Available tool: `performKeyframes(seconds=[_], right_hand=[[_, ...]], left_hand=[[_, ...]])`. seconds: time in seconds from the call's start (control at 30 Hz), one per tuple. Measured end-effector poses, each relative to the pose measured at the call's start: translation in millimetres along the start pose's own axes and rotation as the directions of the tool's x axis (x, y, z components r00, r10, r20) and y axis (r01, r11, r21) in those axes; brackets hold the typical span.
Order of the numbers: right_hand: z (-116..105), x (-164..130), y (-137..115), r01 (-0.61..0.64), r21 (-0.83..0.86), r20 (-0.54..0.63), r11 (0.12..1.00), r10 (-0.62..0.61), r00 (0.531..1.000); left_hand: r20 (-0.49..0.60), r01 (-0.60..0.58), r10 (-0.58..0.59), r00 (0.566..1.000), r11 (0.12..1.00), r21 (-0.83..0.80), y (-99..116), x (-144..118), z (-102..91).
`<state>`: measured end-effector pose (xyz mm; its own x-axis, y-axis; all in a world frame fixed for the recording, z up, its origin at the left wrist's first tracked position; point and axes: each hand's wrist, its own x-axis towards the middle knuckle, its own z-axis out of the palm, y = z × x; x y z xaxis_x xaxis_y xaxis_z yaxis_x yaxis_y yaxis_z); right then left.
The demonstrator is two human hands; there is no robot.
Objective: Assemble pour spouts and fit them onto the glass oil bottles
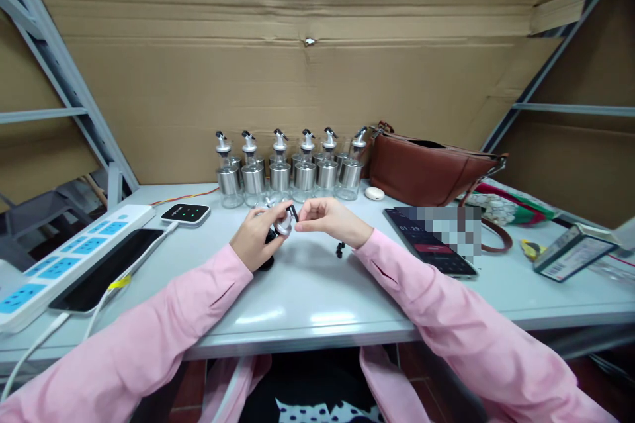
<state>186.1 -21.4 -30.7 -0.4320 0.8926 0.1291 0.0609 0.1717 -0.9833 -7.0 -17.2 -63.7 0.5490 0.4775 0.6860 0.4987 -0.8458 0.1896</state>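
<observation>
Creased brown cardboard stands behind a smooth pale grey worktop. Above its middle, the left hand closes its grip around a small round metal pourer cap. The right hand pinches the cap's thin black spout piece between its fingertips. Behind the hands stands a row of glass bottles with shiny steel sleeves, beside a brown leather bag.

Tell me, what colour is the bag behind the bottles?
Brown; the bag shows best in the head view, right of the bottles.
</observation>
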Motion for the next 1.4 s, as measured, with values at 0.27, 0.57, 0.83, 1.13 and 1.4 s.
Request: performKeyframes(seconds=[0.27, 0.57, 0.83, 1.13, 1.4], right_hand=[[-2.2, -1.0, 2.7, -0.039, 0.250, 0.104, 0.967, 0.013, 0.994], [-5.2, -2.1, 1.1, 0.046, 0.035, 0.267, 0.998, -0.053, 0.962], [-2.5, -1.8, 1.9, 0.147, -0.107, 0.200, 0.983, -0.123, 0.972], [1.1, -1.7, 0.5, 0.188, -0.116, 0.166, 0.975, -0.168, 0.972], [3.1, -2.3, -0.1, 0.242, -0.181, 0.138, 0.953, -0.219, 0.966]], left_hand=[[0.071, 0.074, -0.070, 0.995, 0.996, -0.043, 4.5, 0.4, -3.1], [0.101, 0.050, -0.045, 0.994, 0.998, -0.044, 7.1, -0.1, -7.2], [0.038, 0.019, -0.017, 0.999, 0.997, -0.074, 4.8, -2.2, -5.9], [0.005, -0.012, 0.012, 1.000, 0.998, -0.066, 4.3, -2.1, -4.6], [0.011, -0.100, 0.100, 0.995, 0.994, -0.040, 4.9, -1.0, -5.3]])
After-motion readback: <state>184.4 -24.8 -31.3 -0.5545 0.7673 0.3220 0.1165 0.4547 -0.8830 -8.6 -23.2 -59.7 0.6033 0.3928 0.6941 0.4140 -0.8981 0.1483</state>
